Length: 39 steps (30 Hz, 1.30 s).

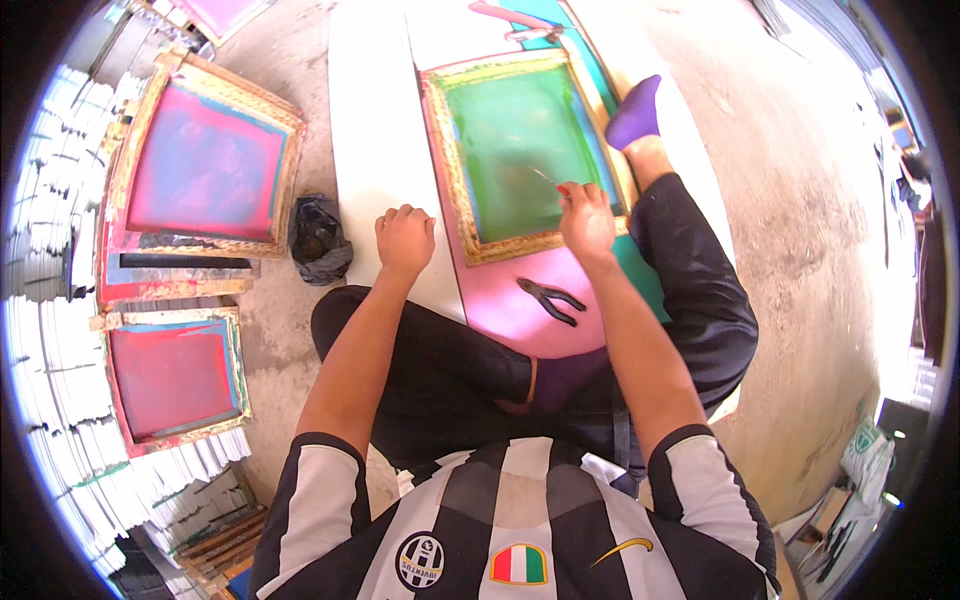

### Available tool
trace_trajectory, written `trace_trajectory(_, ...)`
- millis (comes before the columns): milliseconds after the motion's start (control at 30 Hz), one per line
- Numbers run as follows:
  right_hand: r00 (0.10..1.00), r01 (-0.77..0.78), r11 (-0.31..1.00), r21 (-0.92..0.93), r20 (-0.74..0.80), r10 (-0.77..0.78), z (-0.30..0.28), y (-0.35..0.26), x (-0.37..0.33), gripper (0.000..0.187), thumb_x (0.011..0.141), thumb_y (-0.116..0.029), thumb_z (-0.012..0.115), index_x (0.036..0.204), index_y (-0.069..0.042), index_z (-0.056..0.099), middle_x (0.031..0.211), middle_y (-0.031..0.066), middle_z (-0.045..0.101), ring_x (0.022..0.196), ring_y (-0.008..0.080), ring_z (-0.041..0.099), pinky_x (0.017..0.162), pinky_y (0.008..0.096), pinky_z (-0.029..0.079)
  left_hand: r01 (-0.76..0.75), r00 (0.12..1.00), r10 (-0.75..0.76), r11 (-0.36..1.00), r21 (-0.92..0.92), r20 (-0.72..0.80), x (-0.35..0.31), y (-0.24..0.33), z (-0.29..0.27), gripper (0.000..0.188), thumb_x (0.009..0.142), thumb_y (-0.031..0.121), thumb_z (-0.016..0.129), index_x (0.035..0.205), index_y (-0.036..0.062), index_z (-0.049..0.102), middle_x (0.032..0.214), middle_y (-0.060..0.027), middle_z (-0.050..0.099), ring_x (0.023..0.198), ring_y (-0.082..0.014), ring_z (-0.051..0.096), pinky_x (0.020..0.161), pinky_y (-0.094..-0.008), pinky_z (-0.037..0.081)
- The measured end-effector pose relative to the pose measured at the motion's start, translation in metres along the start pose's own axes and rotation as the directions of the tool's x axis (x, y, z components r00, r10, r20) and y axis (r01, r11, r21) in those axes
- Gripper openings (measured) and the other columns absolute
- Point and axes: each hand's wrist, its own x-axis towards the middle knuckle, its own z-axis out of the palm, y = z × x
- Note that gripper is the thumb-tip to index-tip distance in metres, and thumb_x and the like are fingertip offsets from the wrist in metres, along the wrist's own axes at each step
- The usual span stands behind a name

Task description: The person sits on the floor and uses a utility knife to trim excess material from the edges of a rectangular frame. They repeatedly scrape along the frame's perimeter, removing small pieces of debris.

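A wooden-framed printing screen [450, 150] with green-stained mesh lies flat in front of me, over pink and teal surfaces. Above its lower right part, my right hand [587, 222] is closed on a thin, light stick-like tool [541, 175], which points up and left over the mesh. Its exact kind is too small to make out. My left hand [404, 238] hovers left of the screen above the white board, its fingers curled in and no object visible in them. Black-handled pliers [551, 300] rest on the pink surface between my forearms, touched by neither hand.
More framed screens, one pink-and-blue [208, 165] and one red [168, 378], stand at the left by stacked white sheets [60, 300]. A black plastic bag [318, 240] sits beside the white board [372, 120]. A red-handled tool [515, 14] lies beyond the screen. My purple-socked foot [637, 112] flanks it.
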Motion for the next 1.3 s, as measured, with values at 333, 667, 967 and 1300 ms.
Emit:
trace_trajectory(333,0.958,0.097,0.980,-0.173,0.284,-0.044,0.027,0.026,0.036,0.024,0.092,-0.018,0.068,0.115,-0.019,0.073,0.113,0.0094,0.068,0.111,0.0315,0.064,0.094,0.0462,0.054,0.442,0.857,-0.452,0.892,0.097,0.247,0.004,-0.038,0.008,0.025,0.093,0.032,0.071,0.108,0.0127,0.077,0.113,-0.0120,0.071,0.109,-0.0341,0.067,0.092,-0.0501,0.054)
trace_trajectory(667,0.868,-0.050,0.999,0.003,0.495,0.042,-0.025,-0.008,-0.092,0.027,0.083,-0.023,0.079,0.100,-0.007,0.064,0.106,0.0149,0.068,0.099,0.0374,0.066,0.084,0.0492,0.056,0.088,0.996,-0.077,0.942,-0.323,0.046,-0.008,0.012,0.022,0.017,0.086,0.021,0.076,0.099,0.0097,0.075,0.101,-0.0131,0.070,0.100,-0.0352,0.066,0.086,-0.0469,0.053)
trace_trajectory(967,0.721,-0.018,0.997,-0.076,0.690,0.066,-0.014,-0.015,-0.119,0.044,0.079,-0.033,0.081,0.108,-0.005,0.064,0.106,0.0199,0.069,0.105,0.0385,0.068,0.091,0.0496,0.055,-0.136,0.990,0.138,0.895,-0.425,-0.025,-0.041,0.067,0.020,0.016,0.081,0.018,0.078,0.093,0.0080,0.073,0.097,-0.0134,0.067,0.097,-0.0371,0.062,0.086,-0.0476,0.051)
trace_trajectory(1300,0.476,-0.516,0.829,0.216,0.877,0.068,-0.029,0.003,-0.109,0.033,0.091,-0.021,0.069,0.115,-0.001,0.059,0.097,0.0198,0.072,0.086,0.0278,0.072,0.072,0.0407,0.055,-0.259,0.966,0.244,0.876,-0.407,-0.090,-0.056,0.072,0.025,0.022,0.082,0.016,0.078,0.100,0.0057,0.072,0.112,-0.0133,0.063,0.109,-0.0357,0.059,0.093,-0.0484,0.048)
